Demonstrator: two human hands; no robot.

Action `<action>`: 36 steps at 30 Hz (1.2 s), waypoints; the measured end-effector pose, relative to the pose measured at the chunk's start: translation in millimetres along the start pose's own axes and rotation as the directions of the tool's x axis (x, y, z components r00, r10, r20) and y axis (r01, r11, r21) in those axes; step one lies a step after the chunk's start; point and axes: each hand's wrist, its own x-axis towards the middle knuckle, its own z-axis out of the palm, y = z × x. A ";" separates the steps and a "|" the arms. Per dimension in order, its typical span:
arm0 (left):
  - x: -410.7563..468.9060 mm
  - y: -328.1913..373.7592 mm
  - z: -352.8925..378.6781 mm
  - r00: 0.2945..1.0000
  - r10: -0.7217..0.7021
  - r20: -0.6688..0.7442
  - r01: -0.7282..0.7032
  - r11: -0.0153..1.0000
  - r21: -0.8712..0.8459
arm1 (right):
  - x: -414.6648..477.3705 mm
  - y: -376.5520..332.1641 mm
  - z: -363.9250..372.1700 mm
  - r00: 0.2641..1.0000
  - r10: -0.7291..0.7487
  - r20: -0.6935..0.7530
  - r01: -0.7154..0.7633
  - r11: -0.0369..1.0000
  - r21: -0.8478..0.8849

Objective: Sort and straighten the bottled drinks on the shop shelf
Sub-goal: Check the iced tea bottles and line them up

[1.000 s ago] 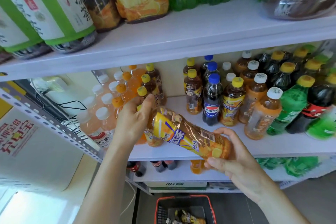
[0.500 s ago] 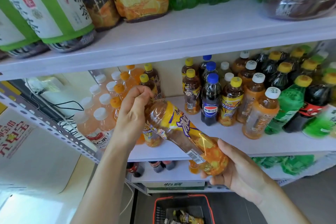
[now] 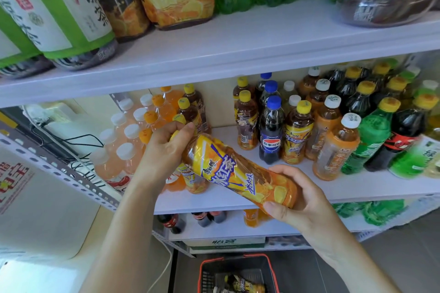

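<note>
In front of the white shelf (image 3: 357, 189), you hold the yellow iced-tea bottle (image 3: 238, 173) tilted, your left hand (image 3: 164, 150) curled round its cap and your right hand (image 3: 302, 200) gripping its base. Tea bottles (image 3: 191, 112) crowd behind your left hand, and a Pepsi bottle (image 3: 271, 131) stands just right. A red basket (image 3: 238, 257) sits on the floor.

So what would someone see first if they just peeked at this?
The yellow tea bottle in the middle, lying tilted in front of the shelf: the left hand grips its cap end and the right hand holds its base. Behind it, rows of small bottles stand on the shelf, a blue-capped Pepsi among them. A red basket sits on the floor below.
</note>
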 end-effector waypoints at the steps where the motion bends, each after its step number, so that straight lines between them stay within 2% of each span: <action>1: 0.6 -0.9 1.0 1.000 0.008 0.006 -0.007 1.000 -0.008 | 0.1 1.3 0.1 1.000 -0.008 -0.007 0.008 1.000 -0.008; 5: 5.3 -4.3 5.2 0.999 0.037 0.022 -0.037 0.999 -0.037 | 1.2 6.2 -0.1 0.999 -0.012 -0.034 0.011 1.000 -0.028; 8: 11.4 -4.0 12.8 0.996 0.088 -0.007 -0.088 0.996 0.006 | 5.7 12.0 -1.4 0.999 0.028 -0.025 -0.031 0.993 -0.116; 12: 21.8 -4.9 27.8 0.978 0.205 -0.048 -0.192 0.961 0.200 | 12.1 20.1 -4.5 0.993 0.113 -0.045 -0.121 0.968 -0.222; 16: 35.0 -9.9 46.2 0.950 0.311 -0.043 -0.256 0.845 0.469 | 9.8 29.8 -13.1 0.981 0.144 -0.130 -0.172 0.954 -0.244; 21: 57.7 -22.8 74.1 0.954 0.300 0.003 -0.251 0.793 0.555 | 5.9 39.4 -14.8 0.969 0.182 -0.165 -0.216 0.949 -0.228; 25: 75.7 -32.1 98.7 0.954 0.296 0.051 -0.256 0.712 0.654 | 0.7 45.3 -13.4 0.969 0.177 -0.172 -0.215 0.948 -0.236; 31: 90.7 -39.8 125.2 0.942 0.311 0.127 -0.312 0.667 0.677 | -4.9 54.8 -11.2 0.962 0.235 -0.138 -0.260 0.942 -0.213; 36: 92.3 -39.9 129.9 0.951 0.268 0.153 -0.305 0.742 0.597 | -1.2 55.9 -8.4 0.964 0.228 -0.136 -0.253 0.944 -0.211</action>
